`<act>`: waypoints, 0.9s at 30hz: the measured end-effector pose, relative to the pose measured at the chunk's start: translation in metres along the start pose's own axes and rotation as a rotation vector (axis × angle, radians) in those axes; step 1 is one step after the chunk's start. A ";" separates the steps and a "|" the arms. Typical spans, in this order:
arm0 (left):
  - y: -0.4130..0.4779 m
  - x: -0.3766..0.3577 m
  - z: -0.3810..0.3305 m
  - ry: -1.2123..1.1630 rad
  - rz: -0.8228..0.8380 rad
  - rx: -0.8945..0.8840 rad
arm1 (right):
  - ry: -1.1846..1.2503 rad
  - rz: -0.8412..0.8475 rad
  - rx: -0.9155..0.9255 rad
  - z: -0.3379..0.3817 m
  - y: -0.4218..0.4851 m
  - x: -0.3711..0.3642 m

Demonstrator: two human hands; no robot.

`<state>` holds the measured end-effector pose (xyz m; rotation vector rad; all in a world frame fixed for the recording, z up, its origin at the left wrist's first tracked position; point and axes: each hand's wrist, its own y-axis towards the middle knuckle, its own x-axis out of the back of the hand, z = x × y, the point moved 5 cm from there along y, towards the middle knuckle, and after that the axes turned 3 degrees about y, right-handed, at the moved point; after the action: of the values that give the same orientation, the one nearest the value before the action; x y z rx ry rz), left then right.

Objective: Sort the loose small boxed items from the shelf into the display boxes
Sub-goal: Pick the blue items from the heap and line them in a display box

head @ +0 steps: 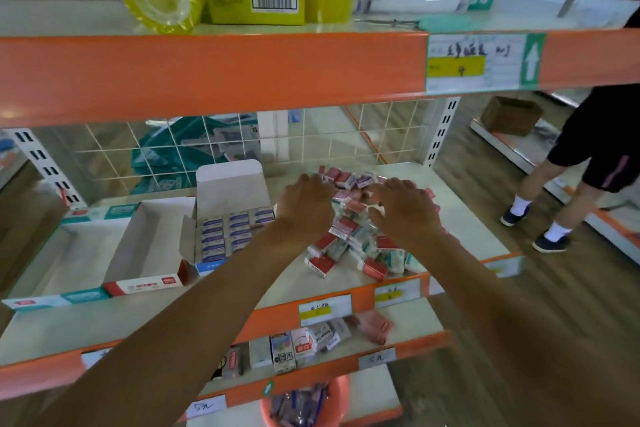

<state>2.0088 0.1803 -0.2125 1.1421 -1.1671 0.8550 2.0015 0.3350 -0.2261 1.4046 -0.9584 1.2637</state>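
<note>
A heap of loose small boxes [349, 246], red, white and teal, lies on the middle shelf [284, 288] toward its right. My left hand [304, 203] reaches onto the heap's far left side, its fingers curled down over the boxes. My right hand [403, 210] lies spread, palm down, on the heap's right part. Left of the heap stands an open display box [228, 222] with its lid up, filled with rows of blue-labelled boxes. Further left are a red-fronted display box [149, 260] and a teal-fronted one [59, 267], both showing bare insides.
The orange beam of the upper shelf [207, 76] hangs just above my hands. A wire grid [242, 146] backs the middle shelf. Lower shelves hold more small boxes [301, 343] and a pink basket [304, 406]. A person's legs [561, 191] stand in the aisle at right.
</note>
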 end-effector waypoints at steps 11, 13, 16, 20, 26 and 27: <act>0.042 -0.012 -0.024 0.070 0.053 0.002 | 0.035 -0.071 0.025 -0.030 0.021 -0.002; 0.051 -0.015 -0.026 0.060 0.048 0.005 | 0.041 -0.071 0.046 -0.030 0.030 -0.005; 0.067 -0.024 -0.024 -0.010 0.041 0.041 | 0.024 -0.049 0.079 -0.029 0.045 -0.011; 0.082 -0.044 -0.018 -0.121 0.048 0.116 | 0.015 0.043 0.133 -0.027 0.062 -0.023; 0.092 -0.066 -0.011 -0.212 0.071 0.186 | 0.060 0.137 0.167 -0.027 0.074 -0.036; 0.094 -0.068 -0.010 -0.242 0.065 0.188 | 0.057 0.143 0.165 -0.027 0.077 -0.037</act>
<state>1.9078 0.2162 -0.2583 1.3973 -1.3493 0.9092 1.9163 0.3430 -0.2516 1.4380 -0.9471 1.5105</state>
